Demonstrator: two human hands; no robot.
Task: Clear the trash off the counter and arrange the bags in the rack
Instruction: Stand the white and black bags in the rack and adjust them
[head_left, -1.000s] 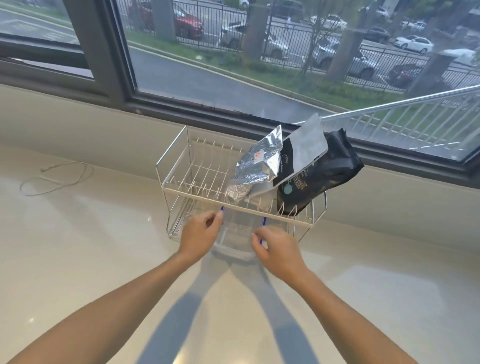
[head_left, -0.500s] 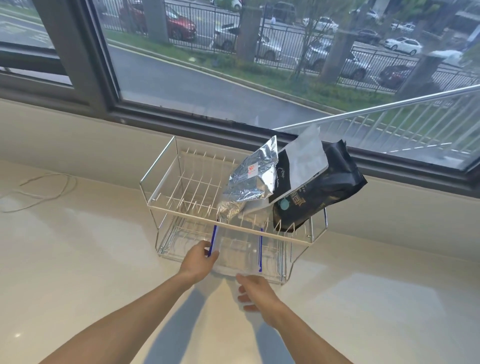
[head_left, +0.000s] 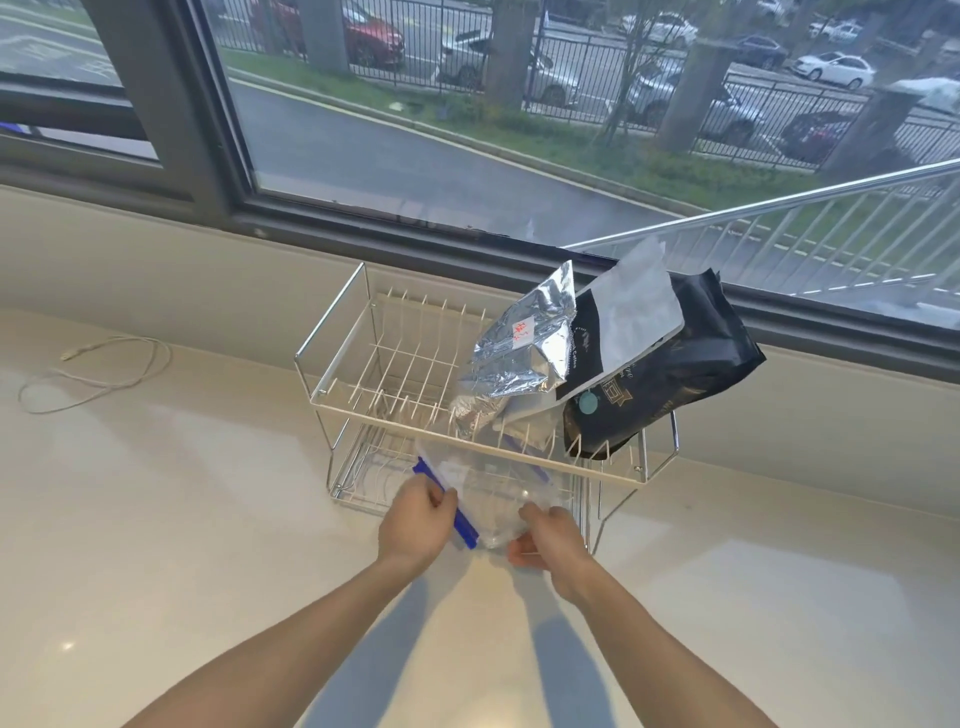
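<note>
A white two-tier wire rack (head_left: 363, 410) stands on the pale counter under the window. In its upper tier lean a crinkled silver foil bag (head_left: 519, 358), a black-and-white pouch (head_left: 623, 327) and a black coffee bag (head_left: 670, 379). A clear zip bag with blue seal strips (head_left: 493, 493) lies partly inside the lower tier, tilted, its near end sticking out at the front. My left hand (head_left: 415, 525) grips its blue strip at the left edge. My right hand (head_left: 550, 535) pinches the bag's near right corner.
A thin white cable (head_left: 98, 374) lies looped on the counter at the far left. The window sill and dark frame (head_left: 415, 234) run right behind the rack. The counter (head_left: 182, 545) stretches pale and glossy on both sides of my arms.
The clear bag has turned: its blue strips ran straight front to back, now they slant. Both hands moved back onto it; my right hand had been off it on the counter.
</note>
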